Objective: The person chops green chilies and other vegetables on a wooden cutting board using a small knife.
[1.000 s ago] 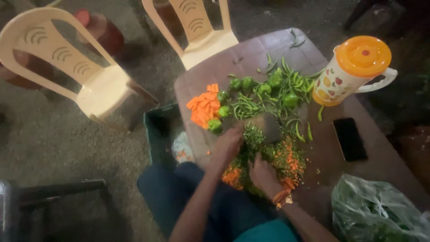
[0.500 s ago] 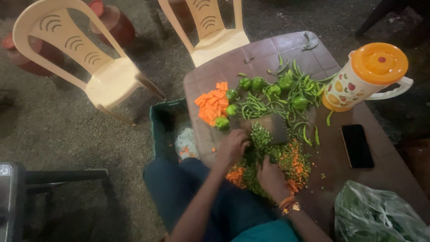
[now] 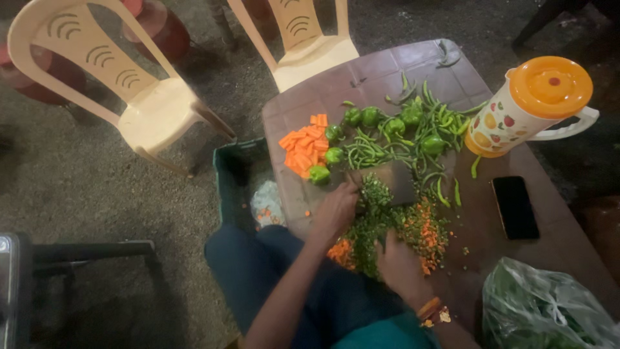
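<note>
A brown table [image 3: 387,68] carries carrot pieces [image 3: 302,150], small green peppers [image 3: 361,117], long green chillies [image 3: 433,126] and a pile of finely chopped green and orange vegetables [image 3: 413,226]. My left hand [image 3: 334,210] is closed at the left end of a broad grey knife blade [image 3: 391,182], which stands on the chopped greens. My right hand [image 3: 395,262] lies on the near side of the pile with curled fingers. What it holds is hidden.
An orange-lidded plastic jug [image 3: 529,106] and a black phone [image 3: 515,207] are on the table's right. A clear bag of greens [image 3: 542,313] lies at the near right. A dark green crate [image 3: 236,184] sits beside my knees. Two cream plastic chairs [image 3: 152,110] stand behind.
The view has shifted a little. Both hands and the blade stay at the chopped pile with only small movement.
</note>
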